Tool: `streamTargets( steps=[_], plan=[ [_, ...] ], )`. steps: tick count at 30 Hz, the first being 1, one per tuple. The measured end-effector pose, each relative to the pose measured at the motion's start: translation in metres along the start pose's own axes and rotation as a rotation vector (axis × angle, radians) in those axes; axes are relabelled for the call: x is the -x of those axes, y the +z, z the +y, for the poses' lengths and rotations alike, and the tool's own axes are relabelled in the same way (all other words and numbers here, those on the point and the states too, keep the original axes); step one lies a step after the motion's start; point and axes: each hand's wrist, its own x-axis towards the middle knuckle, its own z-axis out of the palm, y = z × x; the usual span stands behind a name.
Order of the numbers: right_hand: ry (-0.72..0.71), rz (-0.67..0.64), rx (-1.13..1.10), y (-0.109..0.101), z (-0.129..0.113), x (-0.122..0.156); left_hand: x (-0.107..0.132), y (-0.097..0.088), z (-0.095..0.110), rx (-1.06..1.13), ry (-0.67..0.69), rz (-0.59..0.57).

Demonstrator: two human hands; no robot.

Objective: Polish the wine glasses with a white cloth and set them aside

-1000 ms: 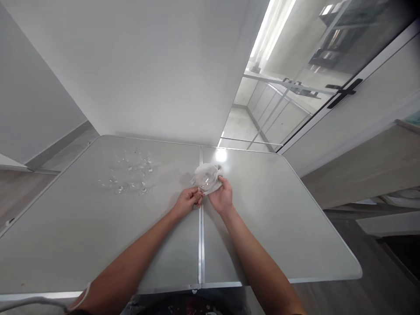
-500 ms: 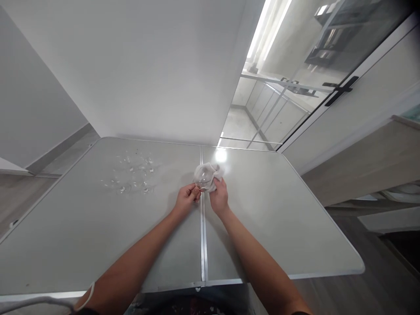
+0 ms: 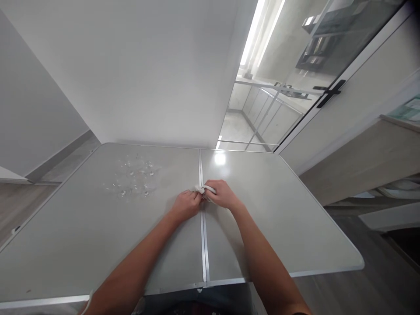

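My left hand is closed over the middle of the table, its fingertips meeting the bunched white cloth. My right hand grips that cloth, fingers curled round it and a fold looping over them. The clear rounded glass seen between the hands a moment ago is now mostly hidden by fingers and cloth. To the left on the table stands a cluster of several clear glasses, see-through and hard to tell apart.
The pale folding table has a metal seam running down its middle beneath the hands. A white wall rises at its far edge. Behind right is a glass-paned door with a black handle.
My right hand has turned over and closed with the cloth round the glass, hiding it. My left fingers have curled in closer. The view has shifted slightly.
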Motion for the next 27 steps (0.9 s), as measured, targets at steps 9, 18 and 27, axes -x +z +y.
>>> streamTargets(
  steps=[9,18,27],
  plan=[
    [0.375,0.277,-1.284,0.031,0.013,-0.011,0.000,0.008,0.013,0.452,-0.305,0.147],
    [0.106,0.562,-0.432,0.087,0.002,-0.004,-0.009,0.012,0.004,0.821,-0.655,0.343],
    [-0.128,0.180,0.594,0.027,-0.002,-0.006,-0.002,0.015,0.002,0.047,-0.192,0.143]
  ],
)
